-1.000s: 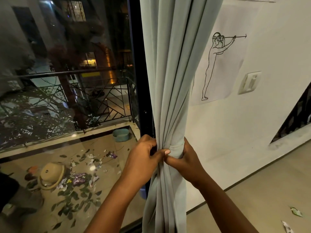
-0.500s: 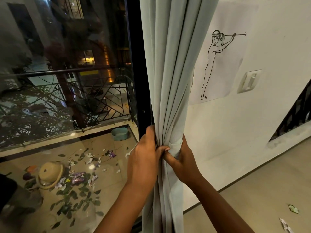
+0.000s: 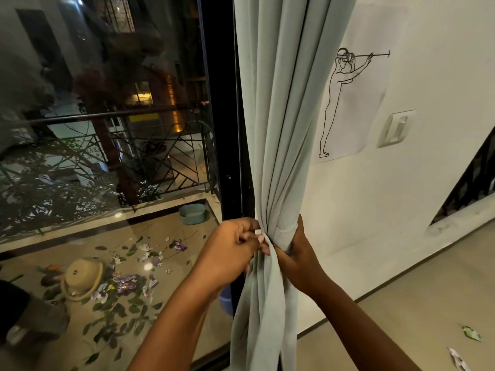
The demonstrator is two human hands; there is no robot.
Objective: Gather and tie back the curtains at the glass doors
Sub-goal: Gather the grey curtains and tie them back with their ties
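Presently my left hand point(image 3: 230, 250) pinches the tie-back band at the waist of the gathered curtain point(image 3: 278, 129); my right hand point(image 3: 297, 250) clasps the bundle. Fabric is soft, light, liable to slip; grip at the cinch. Beyond, the glass door point(image 3: 107, 129).

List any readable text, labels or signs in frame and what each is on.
None fully readable.
Pale sign outside, behind the black balcony railing: letters, roughly "AKA", too blurred to confirm.
White paper sheet taped on the wall: line drawing of a figure, no words.
White wall switch plate: no marking visible.
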